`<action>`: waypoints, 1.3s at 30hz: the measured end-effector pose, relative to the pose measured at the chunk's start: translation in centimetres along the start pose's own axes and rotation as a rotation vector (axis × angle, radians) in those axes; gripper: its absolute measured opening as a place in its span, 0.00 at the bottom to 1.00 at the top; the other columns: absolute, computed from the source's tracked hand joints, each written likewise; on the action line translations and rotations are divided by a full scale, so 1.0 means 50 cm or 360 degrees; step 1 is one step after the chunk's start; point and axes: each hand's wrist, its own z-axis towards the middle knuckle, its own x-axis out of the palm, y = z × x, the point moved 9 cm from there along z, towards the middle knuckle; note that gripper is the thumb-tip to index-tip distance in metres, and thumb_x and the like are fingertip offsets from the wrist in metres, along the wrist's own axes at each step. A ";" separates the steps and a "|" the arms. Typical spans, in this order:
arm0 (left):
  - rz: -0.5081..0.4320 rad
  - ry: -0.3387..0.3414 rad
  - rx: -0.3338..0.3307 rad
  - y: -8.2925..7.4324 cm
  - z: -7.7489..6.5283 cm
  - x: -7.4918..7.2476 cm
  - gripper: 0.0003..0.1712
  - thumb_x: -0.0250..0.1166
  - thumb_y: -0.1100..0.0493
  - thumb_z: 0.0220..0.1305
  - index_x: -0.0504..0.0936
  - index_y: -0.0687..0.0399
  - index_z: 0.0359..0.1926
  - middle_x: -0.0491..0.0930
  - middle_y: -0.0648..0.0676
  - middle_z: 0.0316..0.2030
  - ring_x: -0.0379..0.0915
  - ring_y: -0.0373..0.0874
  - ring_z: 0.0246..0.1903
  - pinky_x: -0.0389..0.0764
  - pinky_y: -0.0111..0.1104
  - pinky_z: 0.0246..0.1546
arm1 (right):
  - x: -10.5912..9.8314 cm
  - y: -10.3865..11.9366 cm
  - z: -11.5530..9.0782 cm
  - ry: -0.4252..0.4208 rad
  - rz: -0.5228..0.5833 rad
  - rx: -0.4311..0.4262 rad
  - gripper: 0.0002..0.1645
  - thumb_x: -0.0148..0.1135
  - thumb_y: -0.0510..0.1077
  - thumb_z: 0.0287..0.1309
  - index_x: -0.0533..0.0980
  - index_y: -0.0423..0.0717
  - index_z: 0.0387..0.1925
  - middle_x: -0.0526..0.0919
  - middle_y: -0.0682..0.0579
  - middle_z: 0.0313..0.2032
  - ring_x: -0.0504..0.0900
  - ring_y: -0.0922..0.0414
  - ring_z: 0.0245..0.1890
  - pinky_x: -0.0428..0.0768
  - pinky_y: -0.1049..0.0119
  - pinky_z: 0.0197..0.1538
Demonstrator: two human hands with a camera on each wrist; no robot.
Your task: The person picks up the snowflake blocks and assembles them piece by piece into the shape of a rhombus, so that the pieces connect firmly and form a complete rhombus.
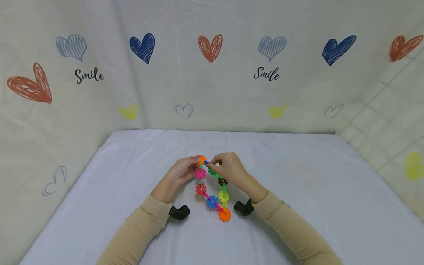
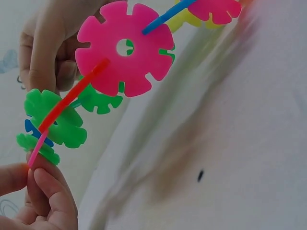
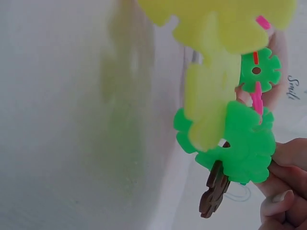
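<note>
A looped chain of notched plastic discs hangs between the two hands. Its visible discs include a pink disc (image 2: 103, 48), a yellow disc (image 1: 223, 196), a brown disc (image 3: 214, 189) and a lower orange disc (image 1: 225, 215). The left hand (image 1: 183, 169) pinches an orange disc (image 1: 202, 159) at the top of the loop. Opposite it, the right hand (image 1: 228, 167) pinches a small blue disc (image 1: 207, 162) edge-on, close to the orange one. Fingers partly cover both. A green disc (image 3: 252, 143) sits by the right fingers in the right wrist view.
White cloth covers the table (image 1: 314, 184). Behind it hangs a pale curtain (image 1: 238, 92) printed with hearts and words. A black wrist device (image 1: 179, 212) sits at the left cuff, another black device (image 1: 243, 207) at the right cuff.
</note>
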 end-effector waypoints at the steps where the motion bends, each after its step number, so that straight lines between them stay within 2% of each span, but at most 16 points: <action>1: 0.0007 -0.0001 0.0001 -0.001 0.000 0.001 0.23 0.53 0.65 0.78 0.69 0.72 0.68 0.77 0.48 0.31 0.72 0.36 0.29 0.77 0.21 0.34 | -0.001 -0.001 0.000 0.0002 0.0002 0.0017 0.06 0.72 0.41 0.62 0.88 0.42 0.32 0.82 0.57 0.22 0.64 0.61 0.20 0.61 0.70 0.24; 6: -0.0015 -0.0013 -0.0001 -0.002 0.001 0.002 0.24 0.54 0.65 0.78 0.68 0.73 0.69 0.78 0.49 0.34 0.73 0.37 0.31 0.78 0.22 0.35 | 0.000 -0.006 0.001 0.0035 0.0008 0.0064 0.06 0.72 0.40 0.62 0.87 0.43 0.29 0.83 0.56 0.23 0.67 0.61 0.17 0.64 0.70 0.22; 14: 0.0001 -0.0042 -0.0015 0.001 -0.003 0.001 0.24 0.54 0.64 0.78 0.69 0.71 0.69 0.78 0.51 0.38 0.72 0.38 0.33 0.78 0.22 0.36 | 0.012 -0.008 0.001 0.0087 -0.0022 0.0098 0.07 0.71 0.39 0.62 0.85 0.43 0.27 0.84 0.55 0.23 0.64 0.64 0.12 0.63 0.73 0.20; 19: 0.0037 -0.0031 -0.0005 -0.002 -0.002 0.002 0.24 0.55 0.64 0.78 0.70 0.71 0.68 0.78 0.51 0.38 0.72 0.39 0.34 0.77 0.23 0.36 | 0.011 0.000 0.004 0.0074 -0.0095 0.0075 0.08 0.70 0.37 0.61 0.84 0.43 0.26 0.81 0.54 0.19 0.66 0.64 0.12 0.65 0.73 0.21; 25: 0.0058 -0.0070 0.0010 -0.005 -0.003 0.000 0.22 0.57 0.64 0.77 0.72 0.70 0.66 0.78 0.50 0.35 0.71 0.38 0.32 0.76 0.22 0.33 | 0.013 0.009 0.006 0.0044 -0.0155 0.0058 0.07 0.71 0.37 0.61 0.83 0.42 0.27 0.81 0.55 0.20 0.68 0.64 0.13 0.69 0.73 0.21; 28: 0.0046 -0.0056 0.0015 -0.003 -0.003 0.004 0.21 0.57 0.64 0.77 0.72 0.70 0.65 0.78 0.48 0.31 0.71 0.37 0.29 0.76 0.21 0.32 | 0.012 0.015 0.006 0.0011 -0.0179 0.0025 0.08 0.70 0.36 0.61 0.83 0.42 0.26 0.81 0.55 0.19 0.69 0.64 0.13 0.71 0.73 0.21; 34: -0.0057 0.0051 -0.0004 0.000 -0.005 0.016 0.21 0.52 0.64 0.80 0.68 0.70 0.67 0.77 0.47 0.29 0.71 0.35 0.27 0.76 0.20 0.32 | 0.004 0.029 0.001 -0.0077 -0.0188 -0.0117 0.09 0.69 0.33 0.60 0.82 0.41 0.24 0.79 0.56 0.18 0.68 0.65 0.13 0.72 0.74 0.20; 39: -0.0148 0.0101 -0.0037 0.003 -0.008 0.021 0.13 0.51 0.65 0.80 0.71 0.66 0.59 0.77 0.48 0.29 0.71 0.35 0.27 0.76 0.21 0.32 | 0.002 0.041 -0.006 -0.0128 -0.0188 -0.0235 0.11 0.69 0.31 0.59 0.80 0.41 0.22 0.78 0.55 0.19 0.68 0.65 0.15 0.71 0.74 0.20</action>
